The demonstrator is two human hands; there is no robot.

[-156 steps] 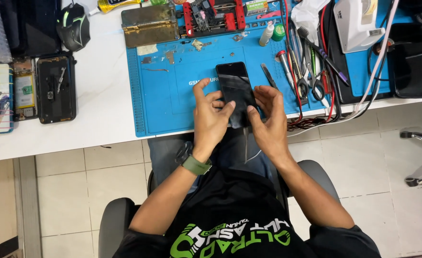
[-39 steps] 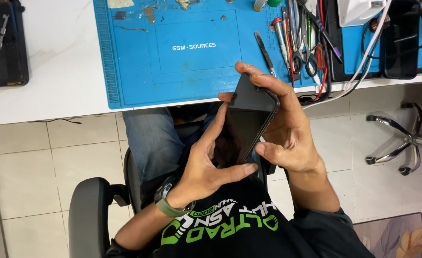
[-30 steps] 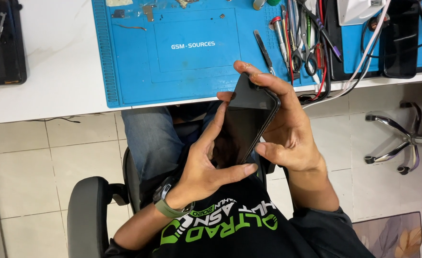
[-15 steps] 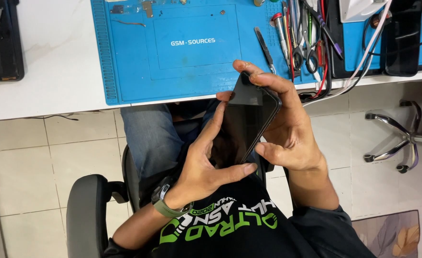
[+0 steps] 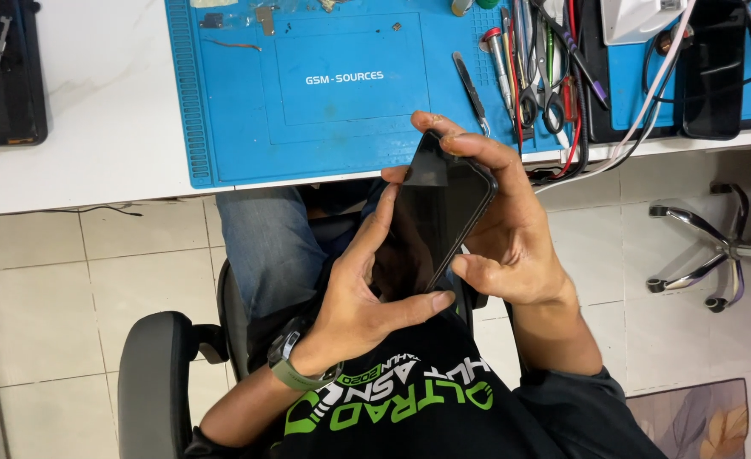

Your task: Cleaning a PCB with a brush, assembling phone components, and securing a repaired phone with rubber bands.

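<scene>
1. A blue work mat lies on the white table.
2. The left hand grips the lower end of a dark phone, held above the lap.
3. The right hand clasps its upper edge.
4. Tools lie beyond.

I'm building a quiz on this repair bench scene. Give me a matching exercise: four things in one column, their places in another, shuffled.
Things:
1. black phone
2. blue mat
3. wristwatch
4. scissors

Places:
A. on the white desk
B. on the left wrist
C. held in both hands above the lap
D. among the tools at the mat's right edge

Pairs: 1-C, 2-A, 3-B, 4-D
</scene>
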